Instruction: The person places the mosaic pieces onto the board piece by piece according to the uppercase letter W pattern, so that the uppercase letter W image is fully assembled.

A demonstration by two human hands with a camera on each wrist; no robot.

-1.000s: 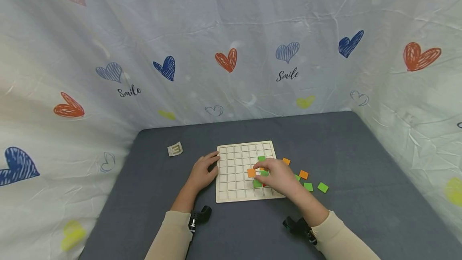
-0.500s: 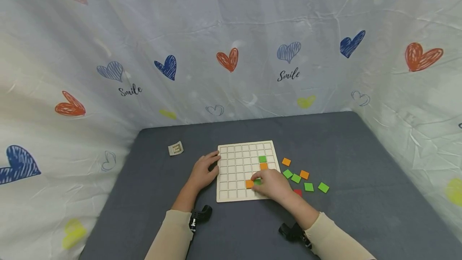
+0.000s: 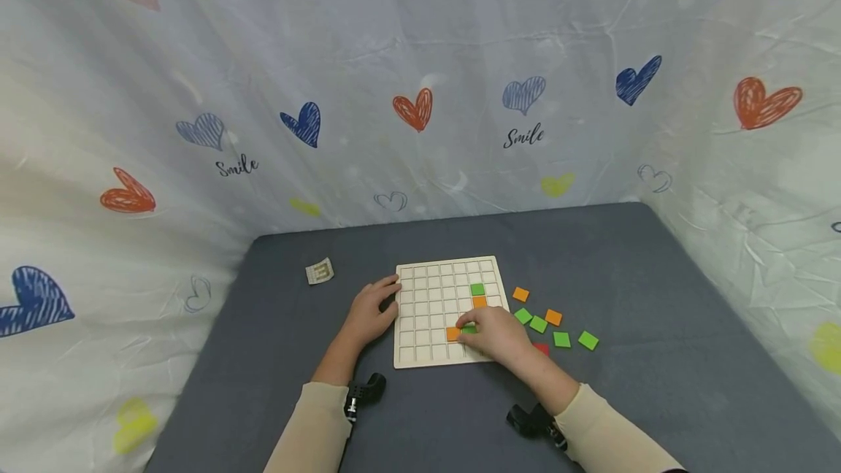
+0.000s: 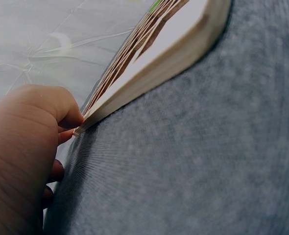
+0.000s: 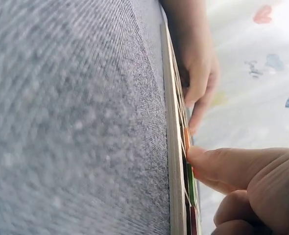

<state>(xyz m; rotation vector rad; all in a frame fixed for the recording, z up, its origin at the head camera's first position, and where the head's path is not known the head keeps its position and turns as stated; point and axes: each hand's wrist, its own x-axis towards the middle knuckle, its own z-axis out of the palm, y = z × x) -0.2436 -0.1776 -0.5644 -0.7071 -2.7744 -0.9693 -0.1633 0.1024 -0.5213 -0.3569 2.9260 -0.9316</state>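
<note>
A pale wooden grid board (image 3: pixel 420 316) lies on the dark table. My right hand (image 3: pixel 498 334) is over its lower right part, thumb and fingertip at an orange tile (image 3: pixel 452 334) in the grid. In the right wrist view they press on that tile (image 5: pixel 186 136), with a green tile (image 5: pixel 191 183) and a red one (image 5: pixel 193 218) beside it. Beyond, a green tile (image 3: pixel 477 289) and an orange tile (image 3: pixel 479 301) sit on the board. My left hand (image 3: pixel 368 314) touches the board's left edge with relaxed fingers; the left wrist view shows its fingertips at the edge (image 4: pixel 134 81).
Right of the board lie loose tiles: several green (image 3: pixel 561 339), two orange (image 3: pixel 553 317) and a red one (image 3: pixel 541 349) partly behind my right hand. A small printed paper piece (image 3: pixel 320 271) lies at the back left. A patterned curtain (image 3: pixel 460 166) surrounds the table's far side.
My right hand has come nearer and slightly left, bringing the orange tile from above the board down beside the green one. In the last half second it barely moved. My left hand stayed put.
</note>
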